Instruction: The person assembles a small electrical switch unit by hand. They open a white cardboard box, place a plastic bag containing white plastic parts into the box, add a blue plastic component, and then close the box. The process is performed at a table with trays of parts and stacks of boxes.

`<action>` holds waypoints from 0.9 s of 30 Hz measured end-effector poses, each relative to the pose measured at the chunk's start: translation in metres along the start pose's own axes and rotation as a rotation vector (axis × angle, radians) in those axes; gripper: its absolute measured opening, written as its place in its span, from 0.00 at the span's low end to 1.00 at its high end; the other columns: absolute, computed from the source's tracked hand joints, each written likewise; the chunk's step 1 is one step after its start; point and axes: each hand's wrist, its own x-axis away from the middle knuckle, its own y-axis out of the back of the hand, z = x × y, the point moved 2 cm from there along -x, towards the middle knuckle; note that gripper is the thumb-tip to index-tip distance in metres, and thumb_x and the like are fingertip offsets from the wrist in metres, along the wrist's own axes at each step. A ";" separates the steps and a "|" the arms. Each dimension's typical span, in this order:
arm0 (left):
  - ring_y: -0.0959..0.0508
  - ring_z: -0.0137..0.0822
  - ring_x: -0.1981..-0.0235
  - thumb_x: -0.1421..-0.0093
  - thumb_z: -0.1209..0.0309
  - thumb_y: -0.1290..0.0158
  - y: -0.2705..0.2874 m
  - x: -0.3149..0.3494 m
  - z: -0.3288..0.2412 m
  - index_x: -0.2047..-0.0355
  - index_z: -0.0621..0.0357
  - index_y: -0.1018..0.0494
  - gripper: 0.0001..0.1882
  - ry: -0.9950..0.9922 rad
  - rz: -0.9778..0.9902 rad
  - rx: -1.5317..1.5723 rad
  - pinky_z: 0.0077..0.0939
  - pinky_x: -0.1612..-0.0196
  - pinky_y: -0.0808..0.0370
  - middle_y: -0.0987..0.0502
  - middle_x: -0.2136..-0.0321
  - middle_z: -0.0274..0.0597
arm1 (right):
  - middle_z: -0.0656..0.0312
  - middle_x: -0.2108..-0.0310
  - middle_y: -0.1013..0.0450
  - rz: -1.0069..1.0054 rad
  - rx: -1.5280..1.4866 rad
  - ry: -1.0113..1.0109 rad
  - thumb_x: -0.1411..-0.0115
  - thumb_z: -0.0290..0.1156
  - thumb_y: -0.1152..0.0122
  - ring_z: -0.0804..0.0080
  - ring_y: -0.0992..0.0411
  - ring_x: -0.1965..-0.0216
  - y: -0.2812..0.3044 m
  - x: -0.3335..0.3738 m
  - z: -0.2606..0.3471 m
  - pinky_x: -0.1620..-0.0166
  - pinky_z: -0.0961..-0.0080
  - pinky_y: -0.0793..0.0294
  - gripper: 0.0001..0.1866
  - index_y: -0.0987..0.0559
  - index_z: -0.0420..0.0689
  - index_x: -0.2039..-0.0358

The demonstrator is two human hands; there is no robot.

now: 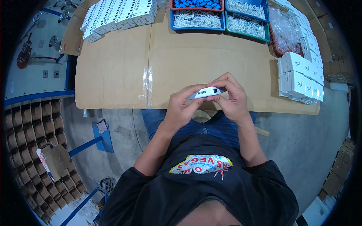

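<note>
A small flat white box (204,93) with dark print and a small black square on its narrow side is held above the near edge of the table. My left hand (181,107) grips its left end between thumb and fingers. At the other end, the thumb and fingers of my right hand (233,100) are closed on the same box. The fingers cover both of its ends, so whether a flap stands open there I cannot tell.
Brown cardboard (113,71) covers the tabletop. White boxes (118,17) stand in rows at the far left, with more white boxes (301,81) stacked at the right. Behind are a blue tray (222,29) of small white pieces, similar trays, and clear plastic bags (284,30).
</note>
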 end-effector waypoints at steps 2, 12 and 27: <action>0.19 0.29 0.51 0.36 0.82 0.42 0.000 0.000 0.000 0.45 0.67 0.23 0.18 -0.004 0.003 -0.016 0.24 0.47 0.23 0.17 0.53 0.43 | 0.58 0.58 0.24 0.013 0.046 -0.001 0.46 0.22 0.27 0.69 0.25 0.55 0.002 -0.001 -0.003 0.50 0.72 0.25 0.17 0.18 0.38 0.55; 0.30 0.48 0.34 0.43 0.84 0.40 -0.002 -0.003 0.000 0.46 0.62 0.24 0.22 -0.211 -0.268 -0.183 0.39 0.34 0.31 0.28 0.38 0.55 | 0.56 0.43 0.28 -0.075 -0.239 -0.243 0.44 0.31 0.22 0.66 0.28 0.42 -0.015 0.005 -0.021 0.39 0.64 0.28 0.33 0.27 0.39 0.40; 0.23 0.49 0.40 0.44 0.85 0.50 0.009 0.002 0.020 0.55 0.63 0.21 0.18 -0.183 -0.194 -0.200 0.38 0.37 0.28 0.21 0.46 0.50 | 0.58 0.47 0.23 -0.329 0.055 0.095 0.34 0.20 0.37 0.75 0.27 0.45 -0.013 -0.008 -0.014 0.42 0.77 0.28 0.23 0.25 0.38 0.38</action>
